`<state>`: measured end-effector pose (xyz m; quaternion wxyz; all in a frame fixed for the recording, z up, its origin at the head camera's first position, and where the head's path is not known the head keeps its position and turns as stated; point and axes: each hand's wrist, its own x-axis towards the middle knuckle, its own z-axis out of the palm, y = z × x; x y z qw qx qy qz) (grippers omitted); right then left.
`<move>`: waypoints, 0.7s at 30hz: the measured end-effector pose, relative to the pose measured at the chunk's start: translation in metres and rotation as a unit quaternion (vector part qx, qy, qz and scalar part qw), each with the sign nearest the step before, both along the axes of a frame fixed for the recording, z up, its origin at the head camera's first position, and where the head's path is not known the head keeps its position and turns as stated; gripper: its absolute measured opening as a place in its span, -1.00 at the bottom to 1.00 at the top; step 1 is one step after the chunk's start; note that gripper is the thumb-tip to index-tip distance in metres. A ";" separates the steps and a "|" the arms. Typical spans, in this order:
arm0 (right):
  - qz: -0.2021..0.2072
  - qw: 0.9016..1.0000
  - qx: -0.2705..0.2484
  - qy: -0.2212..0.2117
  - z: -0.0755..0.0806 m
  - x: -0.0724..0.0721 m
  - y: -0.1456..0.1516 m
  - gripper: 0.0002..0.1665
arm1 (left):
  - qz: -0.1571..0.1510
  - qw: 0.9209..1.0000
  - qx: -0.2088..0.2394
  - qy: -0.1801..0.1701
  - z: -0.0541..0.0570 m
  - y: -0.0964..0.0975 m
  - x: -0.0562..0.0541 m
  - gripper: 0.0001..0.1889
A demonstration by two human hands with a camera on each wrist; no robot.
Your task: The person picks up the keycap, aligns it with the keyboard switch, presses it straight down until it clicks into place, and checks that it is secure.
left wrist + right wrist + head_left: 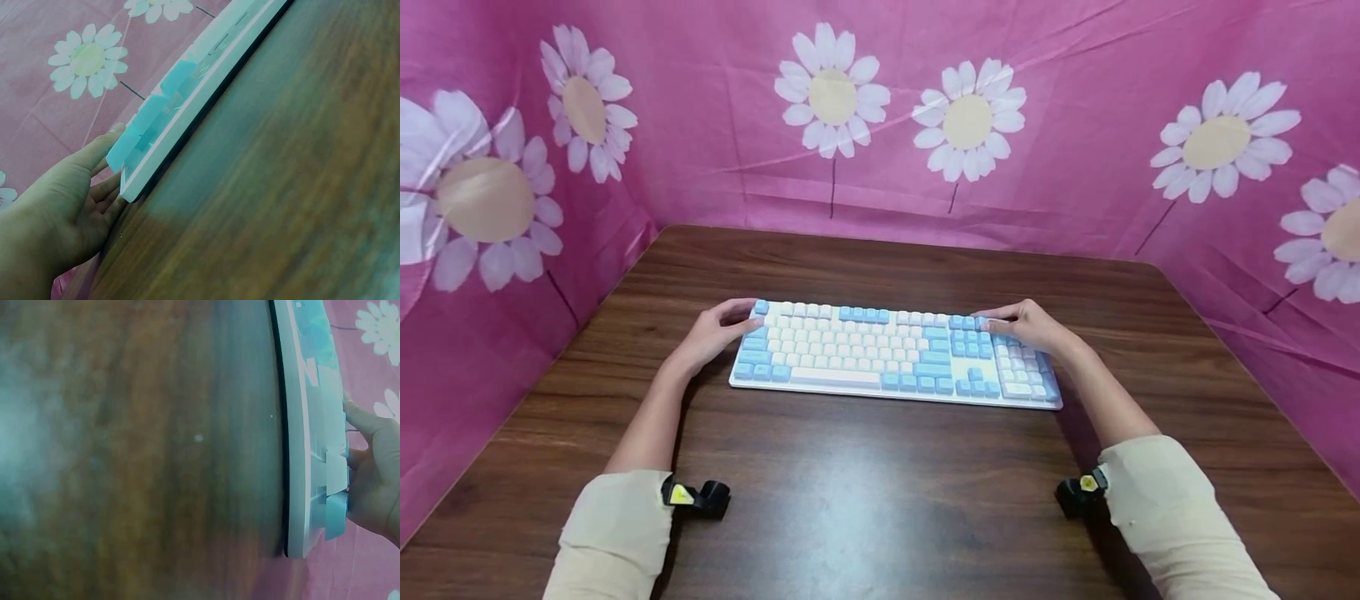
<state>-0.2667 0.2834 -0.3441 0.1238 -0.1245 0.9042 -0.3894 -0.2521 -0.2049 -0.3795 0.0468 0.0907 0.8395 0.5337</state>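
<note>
A white keyboard (842,343) with white and light-blue keycaps lies across the table in the head view, its space bar side toward me. At its left end my left hand (709,333) grips it, thumb over the top and the other fingers at the edge. My right hand (1033,327) holds the back right part, thumb on the upper keys and fingers reaching behind. In the left wrist view, the left hand (65,215) has fingers by the keyboard's corner (134,187). The right wrist view shows the right hand (378,478) beyond the keyboard's front edge (299,456), its fingers partly hidden.
The dark wooden table (850,500) has a bright glare patch in front of the keyboard. Pink cloth (700,125) with white daisies hangs around the back and sides. Black wrist mounts (707,500) sit on both light sleeves (1157,492).
</note>
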 end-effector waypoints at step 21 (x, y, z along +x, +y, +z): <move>0.008 1.000 0.002 0.006 0.003 -0.001 -0.002 -0.57 | 0.002 1.000 0.003 -0.008 0.029 0.014 0.021 -0.43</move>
